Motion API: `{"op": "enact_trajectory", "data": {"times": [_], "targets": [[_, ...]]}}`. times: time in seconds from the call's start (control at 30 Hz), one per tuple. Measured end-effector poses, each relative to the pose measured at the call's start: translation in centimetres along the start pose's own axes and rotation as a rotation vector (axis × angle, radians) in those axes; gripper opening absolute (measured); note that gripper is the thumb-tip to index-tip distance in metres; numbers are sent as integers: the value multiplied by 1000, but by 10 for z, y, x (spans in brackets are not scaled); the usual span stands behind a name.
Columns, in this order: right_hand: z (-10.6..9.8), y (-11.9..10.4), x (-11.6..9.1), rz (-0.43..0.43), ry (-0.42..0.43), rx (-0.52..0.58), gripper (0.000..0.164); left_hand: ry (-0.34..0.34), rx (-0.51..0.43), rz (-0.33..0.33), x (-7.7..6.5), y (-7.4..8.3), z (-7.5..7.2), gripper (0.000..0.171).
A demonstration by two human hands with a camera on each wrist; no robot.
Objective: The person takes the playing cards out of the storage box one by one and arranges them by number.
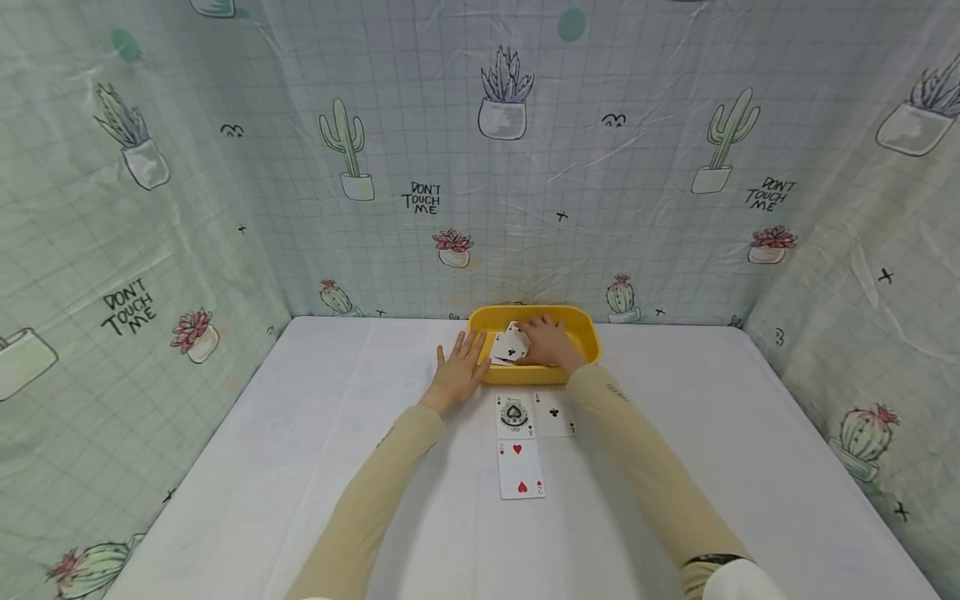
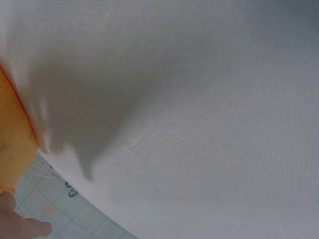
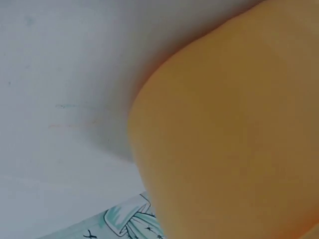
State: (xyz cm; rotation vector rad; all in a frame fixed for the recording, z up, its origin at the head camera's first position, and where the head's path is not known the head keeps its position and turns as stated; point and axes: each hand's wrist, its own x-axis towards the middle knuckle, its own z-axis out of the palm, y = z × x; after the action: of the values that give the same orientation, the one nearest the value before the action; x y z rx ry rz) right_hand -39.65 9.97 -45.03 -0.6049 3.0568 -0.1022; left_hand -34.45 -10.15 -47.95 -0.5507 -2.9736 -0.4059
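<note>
A yellow plastic basket stands at the back of the table with several playing cards in it. My right hand reaches down inside it and grips a clubs playing card by its right side, fingers at the upper corner and thumb at the lower. Against the basket's left rim rests my left hand, its fingers spread and straight. Only the tips of left-hand fingers show in the left wrist view. The right wrist view is filled by the basket's yellow wall, which hides the right hand.
In front of the basket lie face-up an ace of spades, an ace of clubs and, below the spade, a two of hearts. A white cloth covers the table. A cactus-print curtain hangs behind and at both sides.
</note>
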Motion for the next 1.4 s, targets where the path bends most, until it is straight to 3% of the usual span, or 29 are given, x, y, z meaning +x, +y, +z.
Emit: {"op": "enact_trajectory", "data": {"times": [0.2, 0.63, 1.07, 1.4], "targets": [[-8, 2, -7, -17, -9, -41, 92, -9, -2, -4, -1, 0, -2, 57], [-8, 9, -11, -38, -19, -93, 87, -2, -10, 5, 0, -1, 1, 56], [-27, 18, -16, -20, 32, -57, 102, 0, -26, 5, 0, -1, -2, 57], [-40, 25, -36, -66, 128, -43, 103, -4, -22, 0, -3, 1, -3, 56]]}}
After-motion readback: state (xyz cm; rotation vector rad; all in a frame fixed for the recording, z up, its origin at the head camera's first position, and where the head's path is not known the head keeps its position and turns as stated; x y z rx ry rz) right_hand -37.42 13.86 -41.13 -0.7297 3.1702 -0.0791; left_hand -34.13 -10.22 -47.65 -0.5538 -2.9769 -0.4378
